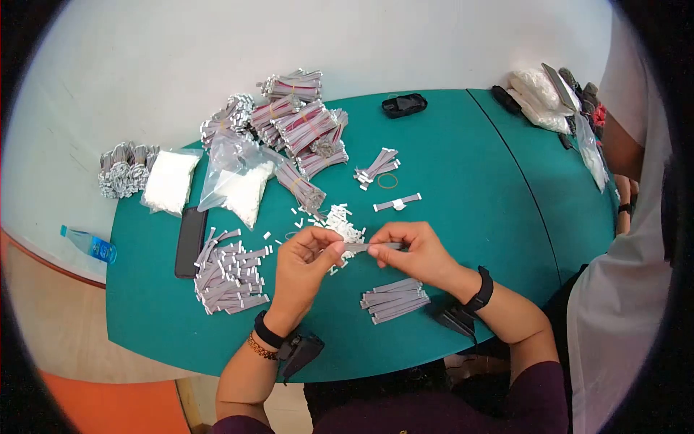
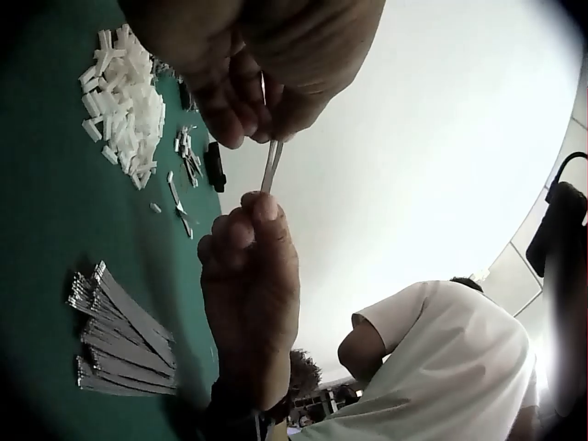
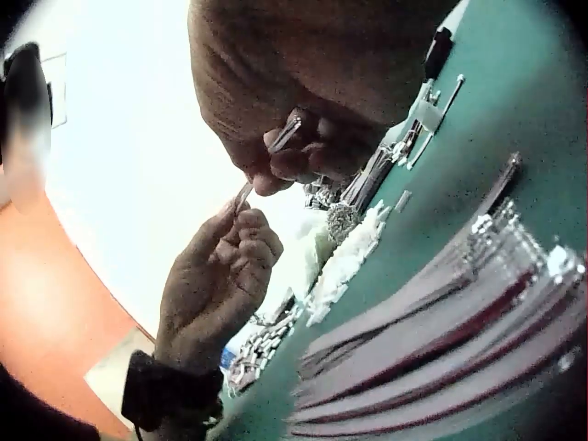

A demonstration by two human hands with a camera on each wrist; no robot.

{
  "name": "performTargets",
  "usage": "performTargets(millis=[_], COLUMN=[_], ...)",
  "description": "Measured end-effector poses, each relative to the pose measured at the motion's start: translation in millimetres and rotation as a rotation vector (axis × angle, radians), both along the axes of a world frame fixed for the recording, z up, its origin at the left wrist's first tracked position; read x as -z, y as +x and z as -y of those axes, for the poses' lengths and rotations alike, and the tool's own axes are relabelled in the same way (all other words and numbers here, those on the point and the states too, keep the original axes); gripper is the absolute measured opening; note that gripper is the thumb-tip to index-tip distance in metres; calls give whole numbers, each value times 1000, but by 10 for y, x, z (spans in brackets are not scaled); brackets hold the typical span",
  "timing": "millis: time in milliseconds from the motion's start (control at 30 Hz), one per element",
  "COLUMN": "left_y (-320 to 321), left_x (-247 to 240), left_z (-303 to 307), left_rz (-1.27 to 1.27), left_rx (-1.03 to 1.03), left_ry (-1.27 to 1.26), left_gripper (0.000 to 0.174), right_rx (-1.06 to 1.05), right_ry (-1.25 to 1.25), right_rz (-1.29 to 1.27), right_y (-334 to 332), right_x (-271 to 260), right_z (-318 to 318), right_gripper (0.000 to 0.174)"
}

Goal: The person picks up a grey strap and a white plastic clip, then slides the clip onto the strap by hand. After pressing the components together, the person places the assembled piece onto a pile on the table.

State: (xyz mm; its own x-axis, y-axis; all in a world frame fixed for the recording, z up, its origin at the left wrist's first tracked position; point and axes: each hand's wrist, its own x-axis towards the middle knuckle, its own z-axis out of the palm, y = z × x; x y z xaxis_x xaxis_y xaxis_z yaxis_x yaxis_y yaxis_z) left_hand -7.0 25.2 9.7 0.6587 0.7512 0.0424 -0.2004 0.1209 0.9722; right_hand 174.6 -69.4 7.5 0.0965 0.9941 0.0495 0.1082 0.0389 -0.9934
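A short grey ribbon cable (image 1: 356,247) is stretched between the two hands above the table. The left hand (image 1: 307,269) pinches its left end between thumb and finger, and the right hand (image 1: 413,254) pinches the other end. In the right wrist view a metallic-looking cable end (image 3: 287,135) sticks out among the right hand's fingers. Just behind the hands lies a heap of small white connector pieces (image 1: 343,223). Nearer the person, a stack of grey cables (image 1: 394,299) lies below the right hand. Cables with white ends (image 1: 230,278) form a pile left of the left hand.
Rubber-banded cable bundles (image 1: 303,126) and bags of white pieces (image 1: 170,181) stand at the back left. A black phone (image 1: 191,243) and a bottle (image 1: 90,244) are at the left. Loose cables (image 1: 377,168) and a black case (image 1: 405,105) lie farther back. Someone in white (image 1: 614,289) is at the right.
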Motion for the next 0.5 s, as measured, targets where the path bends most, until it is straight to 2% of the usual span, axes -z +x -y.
performTargets(millis=[100, 200, 300, 367, 433, 500], left_y=[18, 52, 100, 86, 91, 99], left_x=[-12, 42, 110, 140, 60, 16], left_z=[9, 82, 198, 208, 217, 188], left_rz=[-18, -62, -113, -142, -159, -116], left_rx=[-30, 36, 114, 206, 159, 115], left_ry=[15, 39, 74, 137, 182, 186], left_gripper=[8, 9, 11, 18, 22, 24], right_rx=[77, 95, 101, 109, 104, 42], right_ry=[-51, 50, 84, 120, 185, 146], right_rz=[-191, -466, -515, -413, -380, -350], right_y=[100, 106, 53, -11, -102, -86], right_x=[-31, -19, 14, -19, -78, -84], right_z=[-50, -68, -84, -89, -94, -63], right_gripper=[10, 10, 13, 14, 15, 13])
